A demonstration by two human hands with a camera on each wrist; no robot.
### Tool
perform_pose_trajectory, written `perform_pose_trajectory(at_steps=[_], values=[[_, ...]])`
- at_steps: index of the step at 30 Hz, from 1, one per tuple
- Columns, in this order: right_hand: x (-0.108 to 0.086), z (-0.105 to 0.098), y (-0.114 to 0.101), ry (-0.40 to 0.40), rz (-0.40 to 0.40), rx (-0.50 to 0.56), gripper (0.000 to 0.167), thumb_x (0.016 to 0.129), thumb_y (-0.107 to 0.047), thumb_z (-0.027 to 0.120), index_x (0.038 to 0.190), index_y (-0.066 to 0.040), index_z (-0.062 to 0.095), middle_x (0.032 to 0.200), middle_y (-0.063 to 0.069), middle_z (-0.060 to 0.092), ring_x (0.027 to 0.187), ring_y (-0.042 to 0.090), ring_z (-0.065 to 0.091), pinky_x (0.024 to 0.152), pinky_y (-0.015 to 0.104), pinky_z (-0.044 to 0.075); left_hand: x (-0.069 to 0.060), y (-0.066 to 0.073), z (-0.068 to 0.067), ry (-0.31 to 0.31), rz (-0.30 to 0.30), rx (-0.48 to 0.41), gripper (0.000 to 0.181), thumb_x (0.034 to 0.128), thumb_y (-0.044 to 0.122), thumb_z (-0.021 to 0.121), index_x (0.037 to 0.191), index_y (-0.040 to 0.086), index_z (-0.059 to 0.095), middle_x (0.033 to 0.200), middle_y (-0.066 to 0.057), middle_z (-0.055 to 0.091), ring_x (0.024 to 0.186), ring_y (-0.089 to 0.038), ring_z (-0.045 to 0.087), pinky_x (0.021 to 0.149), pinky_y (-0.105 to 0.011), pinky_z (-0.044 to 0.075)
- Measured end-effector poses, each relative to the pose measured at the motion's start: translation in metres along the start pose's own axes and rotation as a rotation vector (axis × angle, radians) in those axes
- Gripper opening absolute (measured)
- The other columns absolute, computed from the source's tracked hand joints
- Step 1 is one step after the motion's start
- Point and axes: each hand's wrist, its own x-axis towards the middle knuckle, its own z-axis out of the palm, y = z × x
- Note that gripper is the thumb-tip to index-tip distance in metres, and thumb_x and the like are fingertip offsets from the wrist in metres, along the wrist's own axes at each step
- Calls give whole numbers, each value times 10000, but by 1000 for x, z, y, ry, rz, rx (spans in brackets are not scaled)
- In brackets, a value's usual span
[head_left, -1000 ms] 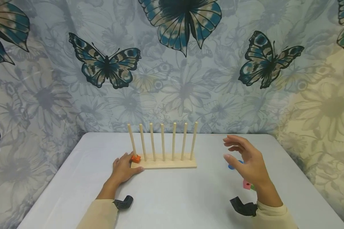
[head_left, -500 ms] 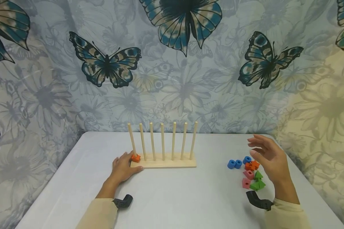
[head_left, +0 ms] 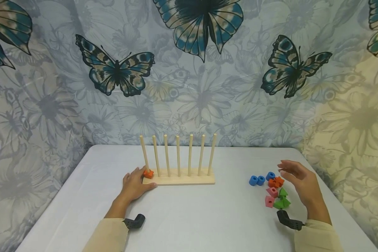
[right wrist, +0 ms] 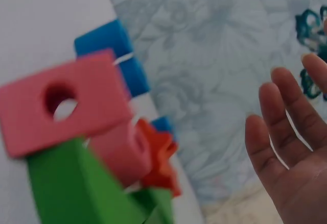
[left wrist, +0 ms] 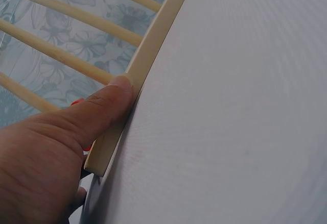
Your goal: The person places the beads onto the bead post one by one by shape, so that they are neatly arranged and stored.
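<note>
A wooden peg stand [head_left: 186, 180] with a row of upright pegs sits on the table. My left hand [head_left: 133, 185] grips its left end; in the left wrist view the thumb [left wrist: 102, 106] lies along the base's front edge. An orange star-shaped bead [head_left: 148, 174] sits low on the leftmost peg, beside the fingers. My right hand [head_left: 303, 183] holds nothing and hovers just right of the loose beads. These are blue cylinders [head_left: 253, 180], orange star-shaped beads [head_left: 275, 182], pink block beads [right wrist: 92, 101] with round holes, and green triangular beads [head_left: 282, 203].
The white table [head_left: 201, 217] reaches back to a butterfly-patterned cloth backdrop [head_left: 204, 105]. A black wrist camera mount [head_left: 135, 222] sticks out from the left cuff, another mount [head_left: 289, 221] from the right one.
My right hand has moved right, uncovering the loose beads, then sunk slightly lower beside them. My left hand stays on the end of the peg stand.
</note>
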Motion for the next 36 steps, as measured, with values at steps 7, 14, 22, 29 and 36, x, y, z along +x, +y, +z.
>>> perform_pose_trajectory(at_steps=[7,14,22,29,36], values=[[-8,-2,32,-93,148,-27,394,983,-237,581,1317,-31,547,1164,99,641,990,-7,564,773,111,445,1,1,0,-3,0,16,932,762,463,794,1455,-6,385,1415,-243,443,1383,-404,251,1094,-580,25],[-11,-2,51,-132,258,-12,470,987,-299,569,1325,22,509,1131,6,635,947,-19,559,751,139,469,1,3,-1,0,7,12,934,759,473,792,1445,-21,394,1408,-244,450,1378,-411,257,1092,-582,29],[-13,3,51,-132,277,-73,458,998,-325,541,1310,10,538,1218,187,585,938,-48,532,745,124,456,-1,1,-2,-1,12,18,947,753,492,790,1443,-23,395,1407,-246,449,1374,-421,258,1090,-583,34],[-12,11,51,-138,219,-163,402,970,-310,598,1237,-9,600,1209,171,600,1009,0,490,770,108,410,-3,0,-1,-2,13,12,963,744,510,789,1448,-14,393,1409,-263,438,1373,-423,258,1091,-582,33],[-11,17,53,-130,159,-170,291,945,-172,644,1161,23,634,1116,195,629,957,40,548,758,89,437,-2,1,-1,-5,10,9,964,744,505,790,1445,-23,392,1407,-259,442,1372,-425,258,1091,-580,34]])
